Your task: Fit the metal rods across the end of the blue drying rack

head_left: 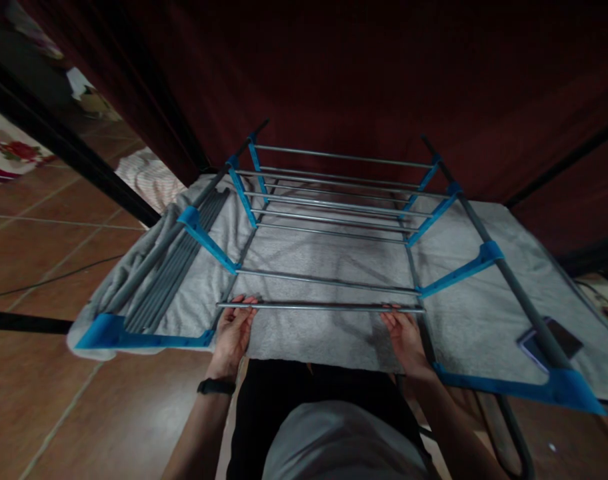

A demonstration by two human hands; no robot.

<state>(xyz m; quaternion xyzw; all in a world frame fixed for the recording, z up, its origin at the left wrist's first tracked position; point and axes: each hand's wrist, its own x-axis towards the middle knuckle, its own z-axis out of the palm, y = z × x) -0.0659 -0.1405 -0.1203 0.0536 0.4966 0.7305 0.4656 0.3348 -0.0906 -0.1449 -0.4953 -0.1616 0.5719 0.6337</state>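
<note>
A thin grey metal rod (314, 307) runs crosswise in front of me. My left hand (235, 327) holds it near its left end, and my right hand (404, 331) pinches it near its right end. Around it stands a partly assembled rack with grey side poles (524, 300) and blue plastic brackets (211, 245). Several crossbars (329, 208) span the brackets at the far part. Closest to the held rod is another crossbar (329, 283) between two blue brackets. The nearest left bracket (144, 339) and nearest right bracket (514, 387) have no bar between them.
Several loose grey rods (179, 267) lie bundled at the left on the grey cloth (304, 340) covering the surface. A phone (549, 341) lies under the right pole. Dark red curtains (334, 80) hang behind. Black posts (74, 140) flank the surface above a tiled floor (49, 267).
</note>
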